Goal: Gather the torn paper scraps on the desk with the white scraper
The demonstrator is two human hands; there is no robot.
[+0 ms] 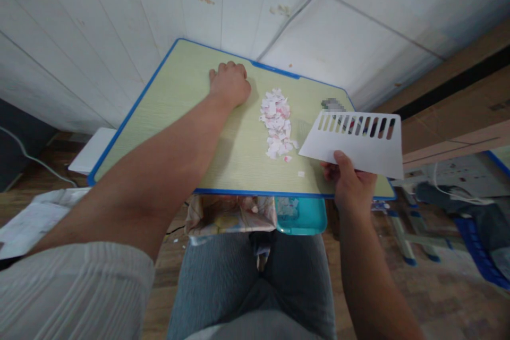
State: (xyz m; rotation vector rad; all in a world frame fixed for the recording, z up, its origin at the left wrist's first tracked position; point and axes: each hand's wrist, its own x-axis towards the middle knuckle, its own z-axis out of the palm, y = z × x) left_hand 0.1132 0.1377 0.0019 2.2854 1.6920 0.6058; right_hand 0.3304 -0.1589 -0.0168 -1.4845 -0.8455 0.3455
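My right hand (353, 180) grips a white plastic scraper (358, 146) with a row of slots, thumb on top. The scraper is held above the right part of the pale green tabletop (239, 154). Left of it lies a long heap of torn paper scraps (277, 119), white with some pink. My left hand (230, 83) rests on the tabletop left of the heap, apart from it, with its fingers curled under. Whatever it may hold is hidden. One small loose scrap (301, 173) lies near the front edge.
A turquoise tray (306, 218) and a patterned, lined container (235, 215) sit below the front edge. A blurred grey object (333, 104) is at the back right. The white wall (247, 10) borders the far edge; cardboard boxes (458, 95) stand right.
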